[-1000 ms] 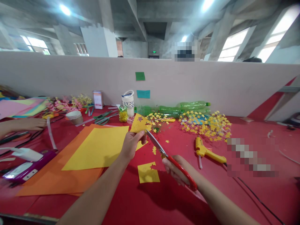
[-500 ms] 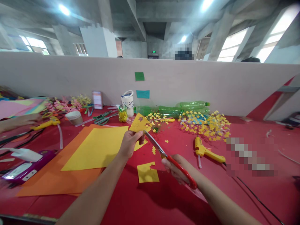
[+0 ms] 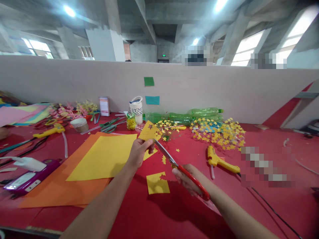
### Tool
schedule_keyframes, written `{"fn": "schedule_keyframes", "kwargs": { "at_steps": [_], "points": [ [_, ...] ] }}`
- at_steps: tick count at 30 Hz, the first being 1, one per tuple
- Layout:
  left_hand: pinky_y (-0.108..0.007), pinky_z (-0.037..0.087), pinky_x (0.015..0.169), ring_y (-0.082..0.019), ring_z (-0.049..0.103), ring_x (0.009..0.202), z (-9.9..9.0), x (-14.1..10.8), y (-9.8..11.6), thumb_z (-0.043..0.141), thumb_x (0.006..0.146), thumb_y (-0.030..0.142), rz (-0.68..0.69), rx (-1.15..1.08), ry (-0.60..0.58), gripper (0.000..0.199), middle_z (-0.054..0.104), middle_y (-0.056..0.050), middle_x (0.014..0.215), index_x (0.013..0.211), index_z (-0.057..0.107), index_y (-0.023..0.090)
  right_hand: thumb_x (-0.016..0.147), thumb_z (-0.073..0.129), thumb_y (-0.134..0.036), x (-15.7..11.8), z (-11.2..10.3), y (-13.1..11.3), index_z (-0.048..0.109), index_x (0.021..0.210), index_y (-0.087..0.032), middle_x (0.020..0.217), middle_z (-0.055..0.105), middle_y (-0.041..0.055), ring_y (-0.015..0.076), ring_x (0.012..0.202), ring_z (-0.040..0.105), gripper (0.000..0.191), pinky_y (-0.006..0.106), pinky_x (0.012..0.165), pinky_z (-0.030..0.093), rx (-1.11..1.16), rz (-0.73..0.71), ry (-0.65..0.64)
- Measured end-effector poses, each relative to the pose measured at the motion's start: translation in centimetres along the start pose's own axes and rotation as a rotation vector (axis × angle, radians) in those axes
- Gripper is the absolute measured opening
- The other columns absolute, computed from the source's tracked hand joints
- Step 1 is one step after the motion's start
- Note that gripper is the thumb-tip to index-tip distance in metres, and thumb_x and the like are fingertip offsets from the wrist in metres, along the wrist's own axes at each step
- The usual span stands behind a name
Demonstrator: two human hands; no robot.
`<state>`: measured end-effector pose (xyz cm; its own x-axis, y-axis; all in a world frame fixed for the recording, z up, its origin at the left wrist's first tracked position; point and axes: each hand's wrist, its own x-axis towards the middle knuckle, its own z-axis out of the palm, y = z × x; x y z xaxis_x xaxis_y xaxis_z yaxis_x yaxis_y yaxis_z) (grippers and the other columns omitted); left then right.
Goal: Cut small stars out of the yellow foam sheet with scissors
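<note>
My left hand (image 3: 139, 152) pinches a small yellow paper piece (image 3: 147, 130) that has a star-shaped hole in it. Red-handled scissors (image 3: 190, 179) are in my right hand (image 3: 188, 177), their blades pointing up and left to the lower edge of that paper, by my left fingertips. Below, a yellow square (image 3: 158, 184) with a notch cut in its top edge lies on the red table (image 3: 144, 215). Another yellow piece (image 3: 151, 154) shows partly behind my left fingers. Small yellow scraps (image 3: 163, 159) lie between the two hands.
Yellow sheet (image 3: 107, 156) on orange sheets (image 3: 45, 192), left. Purple power strip (image 3: 32, 181) and glue gun (image 3: 51, 131) farther left. Green bottles (image 3: 181, 118), white cup (image 3: 136, 111) at the back. Yellow stars (image 3: 224, 132) and another glue gun (image 3: 220, 161), right.
At the far left, another person's hand has drawn back almost out of view. My two hands, the paper and the scissors look nearly unmoved.
</note>
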<state>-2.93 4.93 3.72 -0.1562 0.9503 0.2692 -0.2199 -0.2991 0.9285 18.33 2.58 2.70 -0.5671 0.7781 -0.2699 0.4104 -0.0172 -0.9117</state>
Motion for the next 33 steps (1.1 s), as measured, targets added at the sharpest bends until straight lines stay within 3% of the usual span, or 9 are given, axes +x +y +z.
{"fn": "schedule_keyframes", "kwargs": {
  "at_steps": [19,33],
  "points": [
    [-0.023,0.037,0.044,-0.009,0.047,0.045,2.1,-1.3,-1.0,0.058,0.073,0.026,0.064,0.017,0.152,0.016,0.054,0.001,0.052,0.063,0.058,0.013,0.077,0.041,-0.059,-0.1,1.2,-0.5,0.044,0.065,-0.016,0.037,0.035,-0.0084,0.0045,0.027,0.034,0.045,0.015,0.028,0.028,0.124,0.005,-0.009],
    [-0.023,0.035,0.044,-0.008,0.045,0.044,2.4,-1.4,-0.7,0.056,0.074,0.027,0.052,0.012,0.12,0.022,0.051,0.002,0.049,0.055,0.054,0.015,0.077,0.038,-0.061,-0.2,1.2,-0.4,0.043,0.065,-0.017,0.035,0.032,-0.009,0.0045,0.026,0.031,0.046,0.015,0.029,0.027,0.121,-0.028,-0.004]
  ]
}}
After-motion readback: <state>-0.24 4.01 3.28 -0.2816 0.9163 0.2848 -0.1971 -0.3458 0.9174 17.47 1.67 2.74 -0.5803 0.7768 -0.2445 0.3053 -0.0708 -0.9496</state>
